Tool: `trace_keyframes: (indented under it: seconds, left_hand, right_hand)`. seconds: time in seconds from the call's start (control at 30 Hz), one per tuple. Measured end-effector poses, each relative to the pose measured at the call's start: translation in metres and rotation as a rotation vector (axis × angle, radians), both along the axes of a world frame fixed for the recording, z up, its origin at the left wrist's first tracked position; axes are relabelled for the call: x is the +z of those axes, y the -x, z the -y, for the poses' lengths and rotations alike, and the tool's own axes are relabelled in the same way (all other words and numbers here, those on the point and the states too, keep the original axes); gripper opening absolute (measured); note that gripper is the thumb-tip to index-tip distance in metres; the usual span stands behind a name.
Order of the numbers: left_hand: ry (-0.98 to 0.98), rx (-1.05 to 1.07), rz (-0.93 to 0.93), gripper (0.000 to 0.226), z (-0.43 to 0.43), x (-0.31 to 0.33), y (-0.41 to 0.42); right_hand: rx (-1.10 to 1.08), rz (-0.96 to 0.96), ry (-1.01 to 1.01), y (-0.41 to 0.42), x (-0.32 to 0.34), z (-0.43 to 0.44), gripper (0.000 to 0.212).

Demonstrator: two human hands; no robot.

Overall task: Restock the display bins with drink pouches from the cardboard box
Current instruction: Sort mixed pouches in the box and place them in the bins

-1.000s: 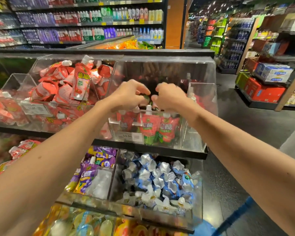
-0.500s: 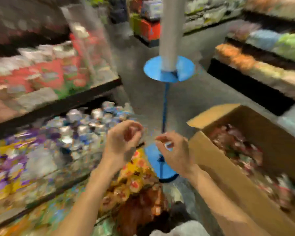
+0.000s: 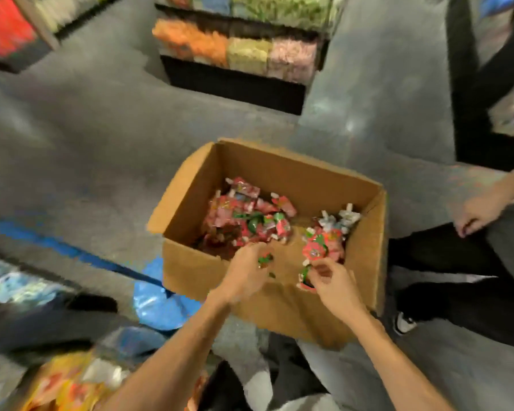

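Floor: grey, smooth and faintly glossy shop floor (image 3: 86,143); the whole view is smeared by motion.
Cardboard box: the open cardboard box (image 3: 279,310) stands on the floor just ahead, flaps up.
Box contents: a heap of red-and-green drink pouches (image 3: 244,215) lies against the left inner wall. A smaller cluster with whitish pouches (image 3: 339,219) sits in the right corner, with bare box bottom between them.
Left hand: the left hand (image 3: 244,277) is over the near rim, fingers curled round a green-and-red pouch (image 3: 264,258); only scraps of it show.
Right hand: the right hand (image 3: 331,281) is beside it but apart from it, thumb and fingers pinching a red pouch (image 3: 307,272) just above the right cluster.
Near left: a crumpled blue plastic bag (image 3: 158,304) lies against the box's left corner, and a blue bar (image 3: 72,250) runs across the floor to it.
Lower left: edges of display bins (image 3: 66,381) with yellow and orange packs, too blurred to read.
Across the aisle: a low black-based stand (image 3: 238,51) holds orange, yellow-green and pink goods.
Right side: another person's hand (image 3: 478,216) hangs above dark trousers (image 3: 457,262), well apart from the box.
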State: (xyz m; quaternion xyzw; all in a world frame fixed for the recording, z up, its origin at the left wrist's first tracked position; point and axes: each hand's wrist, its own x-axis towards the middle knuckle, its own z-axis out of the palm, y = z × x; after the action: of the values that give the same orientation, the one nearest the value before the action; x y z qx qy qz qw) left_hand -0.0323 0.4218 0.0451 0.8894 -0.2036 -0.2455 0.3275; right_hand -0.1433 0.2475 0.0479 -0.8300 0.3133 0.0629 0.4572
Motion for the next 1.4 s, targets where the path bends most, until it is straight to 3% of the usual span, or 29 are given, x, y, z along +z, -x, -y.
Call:
trace_keyframes:
  seconds: [0.13,0.2,0.3,0.43,0.53,0.67,0.77,0.87,0.93,1.17,1.4]
  left_hand:
    - [-0.079,0.034,-0.216,0.029,0.055,-0.064,-0.048]
    - [-0.135,0.066,-0.311,0.037,0.075,-0.096,-0.067]
    - [-0.257,0.187,-0.406,0.057,0.084,-0.143,-0.087]
    - [-0.424,0.288,-0.474,0.081,0.075,-0.193,-0.100]
    - [-0.545,0.031,-0.359,0.097,0.068,-0.222,-0.105]
    - [-0.860,-0.620,-0.135,0.125,0.072,-0.248,-0.111]
    - [-0.973,-0.915,-0.102,0.138,0.074,-0.263,-0.108]
    - [-1.006,-0.969,-0.059,0.136,0.077,-0.272,-0.109]
    - [-1.006,-0.989,-0.020,0.128,0.078,-0.275,-0.109]
    - [-0.952,-1.097,0.077,0.059,0.070,-0.278,-0.092]
    - [-0.908,-1.176,0.074,0.052,0.067,-0.282,-0.095]
  right_hand:
    - [-0.036,-0.169,0.013,-0.047,-0.057,0.054,0.017]
    - [-0.040,-0.255,0.065,-0.067,-0.093,0.077,0.037]
    - [-0.083,-0.391,0.069,-0.090,-0.139,0.095,0.082]
    - [-0.171,-0.496,0.250,-0.108,-0.178,0.109,0.101]
    - [-0.078,-0.548,0.241,-0.105,-0.206,0.118,0.097]
    - [0.170,-0.523,0.417,-0.101,-0.226,0.114,0.067]
    - [0.253,-0.554,0.287,-0.109,-0.239,0.106,0.054]
    - [0.421,-0.591,0.226,-0.108,-0.252,0.100,0.051]
    - [0.512,-0.623,0.287,-0.105,-0.255,0.096,0.057]
    - [0.723,-0.652,0.550,-0.086,-0.265,0.082,0.078]
    - [0.782,-0.690,0.637,-0.095,-0.269,0.080,0.065]
